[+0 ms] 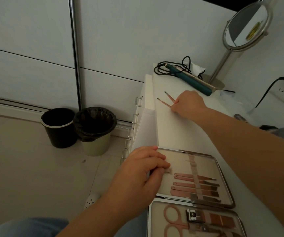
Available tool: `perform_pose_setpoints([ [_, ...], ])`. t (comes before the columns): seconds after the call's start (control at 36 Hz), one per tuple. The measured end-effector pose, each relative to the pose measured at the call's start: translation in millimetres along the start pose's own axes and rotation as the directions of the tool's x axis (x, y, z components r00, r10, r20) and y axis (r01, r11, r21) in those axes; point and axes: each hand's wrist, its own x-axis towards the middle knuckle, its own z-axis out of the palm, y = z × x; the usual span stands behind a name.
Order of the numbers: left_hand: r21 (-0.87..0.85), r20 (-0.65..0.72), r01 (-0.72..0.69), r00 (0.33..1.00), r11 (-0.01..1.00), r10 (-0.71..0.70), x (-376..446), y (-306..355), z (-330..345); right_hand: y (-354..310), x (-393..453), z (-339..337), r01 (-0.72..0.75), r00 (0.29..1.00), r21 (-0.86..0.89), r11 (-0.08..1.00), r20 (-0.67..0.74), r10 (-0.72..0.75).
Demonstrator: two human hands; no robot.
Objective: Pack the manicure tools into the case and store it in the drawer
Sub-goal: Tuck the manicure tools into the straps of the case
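Nearest the camera, the case point(189, 199) lies open on the white table point(180, 130), its two metal-rimmed halves hinged side by side. In the near half, pink scissors point(173, 219) and steel clippers point(193, 216) sit under elastic straps beside a brown block too dim to identify. In the far half, a row of pink-handled tools point(196, 186) lies under one vertical strap, their dark tips pointing right; the slots above them on that strap hold nothing.

Left hand point(143, 170): its grip lies on the far half's left edge, fingers bent over the rim and lining, the fingertips at a small tab. Whether they pinch the tab or only press on it cannot be told.

Right hand point(188, 104): reaching well past the case, its grip is closed on two pink tools point(167, 100) at their handle ends. The two spread in a V, their dark tips lying on the table and pointing away to the left.

Beyond that hand a teal hair iron point(191, 81) with a coiled black cord lies beside the foot of a round mirror point(245, 26). Drawer handles point(138, 101) run down the table's left side, all the drawer fronts flush.

On the floor to the left stand a black bucket point(59, 127) and a bin point(95, 130) lined with a black bag.
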Motion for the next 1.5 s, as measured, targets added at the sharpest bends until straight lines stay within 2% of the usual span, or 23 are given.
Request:
perform_pose_setpoints([
  [0.14, 0.015, 0.016, -0.001, 1.0, 1.0, 0.0, 0, 0, -1, -2, -12, -5, 0.063, 0.995, -0.065, 0.996, -0.068, -0.068],
  [0.22, 0.026, 0.025, 0.003, 1.0, 1.0, -0.004, 1, 0, -1, 1, -29, -12, 0.041, 0.997, 0.141, 0.989, -0.076, -0.03],
  [0.36, 0.05, 0.028, 0.004, 1.0, 0.999, -0.005, 1, 4, -3, 17, -100, -20, 0.082, 0.995, 0.469, 0.879, -0.088, -0.046],
  [0.44, 0.064, 0.047, 0.029, 0.998, 0.998, -0.032, 3, 7, -5, 33, -153, -25, 0.103, 0.994, 0.563, 0.82, -0.083, -0.068],
  [0.58, 0.123, 0.048, 0.09, 0.994, 0.988, -0.096, 8, 17, -7, 63, -224, -26, 0.04, 0.999, 0.66, 0.75, -0.018, -0.038],
  [0.67, 0.148, 0.021, 0.078, 0.996, 0.986, -0.082, 10, 27, -7, 74, -245, -26, 0.019, 0.998, 0.685, 0.729, 0.027, -0.052],
  [0.72, 0.165, 0.021, 0.025, 0.999, 0.986, -0.029, 12, 35, -5, 78, -250, -28, 0.052, 0.998, 0.665, 0.745, 0.0, -0.069],
  [0.83, 0.127, 0.092, -0.034, 0.995, 0.991, 0.022, 13, 54, 0, 78, -252, -31, 0.125, 0.992, 0.64, 0.758, -0.057, -0.115],
  [0.94, 0.124, 0.166, -0.02, 0.986, 0.992, -0.001, 14, 62, 4, 76, -252, -26, 0.152, 0.987, 0.706, 0.692, -0.075, -0.141],
  [1.14, 0.194, 0.205, -0.026, 0.979, 0.981, -0.015, 13, 59, 9, 82, -251, -12, 0.139, 0.99, 0.761, 0.634, -0.105, -0.091],
  [1.25, 0.195, 0.207, -0.029, 0.978, 0.98, -0.012, 15, 60, 16, 87, -250, -12, 0.195, 0.979, 0.74, 0.644, -0.182, -0.088],
  [1.33, 0.277, 0.221, -0.061, 0.975, 0.959, -0.002, 18, 59, 19, 93, -250, -11, 0.199, 0.976, 0.707, 0.678, -0.204, -0.074],
  [1.5, 0.416, 0.23, -0.061, 0.972, 0.907, -0.04, 21, 45, 17, 110, -248, -7, 0.069, 0.986, 0.7, 0.711, -0.156, 0.058],
])
